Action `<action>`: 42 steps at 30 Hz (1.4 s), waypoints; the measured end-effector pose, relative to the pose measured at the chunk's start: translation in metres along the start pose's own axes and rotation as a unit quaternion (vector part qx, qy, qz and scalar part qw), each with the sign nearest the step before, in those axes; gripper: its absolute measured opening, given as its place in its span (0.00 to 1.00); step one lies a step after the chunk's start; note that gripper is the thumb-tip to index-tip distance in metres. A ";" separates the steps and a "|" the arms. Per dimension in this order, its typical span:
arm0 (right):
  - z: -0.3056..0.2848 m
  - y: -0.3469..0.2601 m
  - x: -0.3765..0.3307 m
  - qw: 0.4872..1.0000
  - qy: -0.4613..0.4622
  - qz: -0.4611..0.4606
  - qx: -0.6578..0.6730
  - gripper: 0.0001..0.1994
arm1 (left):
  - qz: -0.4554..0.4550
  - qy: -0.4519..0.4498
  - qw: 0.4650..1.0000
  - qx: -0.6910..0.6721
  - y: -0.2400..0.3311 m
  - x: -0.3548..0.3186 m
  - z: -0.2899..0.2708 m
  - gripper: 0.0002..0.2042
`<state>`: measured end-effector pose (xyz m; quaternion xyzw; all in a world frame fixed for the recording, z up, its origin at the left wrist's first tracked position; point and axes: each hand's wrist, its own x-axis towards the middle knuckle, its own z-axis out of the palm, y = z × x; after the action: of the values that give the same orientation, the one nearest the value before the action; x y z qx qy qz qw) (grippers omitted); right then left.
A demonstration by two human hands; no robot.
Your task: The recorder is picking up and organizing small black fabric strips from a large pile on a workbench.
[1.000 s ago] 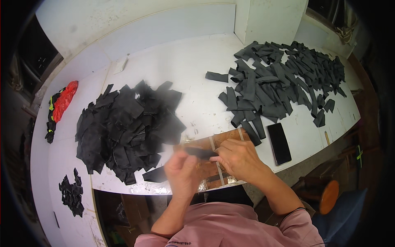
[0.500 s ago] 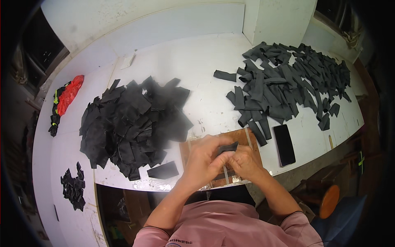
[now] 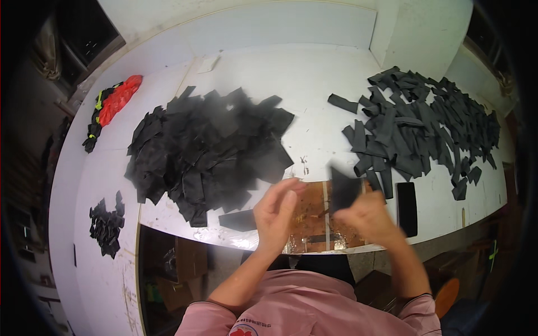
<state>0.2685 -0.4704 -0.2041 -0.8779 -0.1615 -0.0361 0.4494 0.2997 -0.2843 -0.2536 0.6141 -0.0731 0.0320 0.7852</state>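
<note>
Over the right side of a brown taped cardboard sheet (image 3: 311, 210), my right hand (image 3: 370, 217) pinches a dark fabric piece (image 3: 344, 189) that stands up from the fingers, slightly blurred. My left hand (image 3: 274, 218) is at the sheet's left edge, its fingers apart and nothing in them. Just left of it, a single flat black fabric piece (image 3: 236, 220) lies by the table's front edge. Beyond is a large heap of flat black fabric pieces (image 3: 190, 151). On the right spreads a pile of narrow, tube-like dark grey fabric pieces (image 3: 414, 123).
A black phone (image 3: 407, 210) lies right of the cardboard on the white table (image 3: 280, 73). At the left are a red plastic bag (image 3: 120, 101) beside a black and yellow bundle, and a small pile of black scraps (image 3: 106, 227). A wooden stool (image 3: 447, 297) stands below at the right.
My hands have come apart from the folded fabric piece they both held. My right hand has carried it to the right, and my left hand has let go. The view has shifted.
</note>
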 end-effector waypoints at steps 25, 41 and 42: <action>0.152 0.002 -0.026 0.933 0.072 0.169 0.310 0.26 | -0.224 0.161 0.944 -0.179 -0.013 -0.022 -0.064 0.04; 0.126 -0.013 -0.001 0.860 0.118 0.244 0.432 0.06 | -0.231 0.101 0.934 -0.255 -0.021 -0.019 -0.053 0.08; 0.130 -0.013 -0.004 0.860 0.120 0.245 0.432 0.06 | -0.252 0.121 0.900 -0.333 -0.020 -0.023 -0.047 0.09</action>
<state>0.2498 -0.3605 -0.2716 -0.5962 0.1141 0.0434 0.7935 0.2828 -0.2426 -0.2870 0.3059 0.1735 -0.1188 0.9285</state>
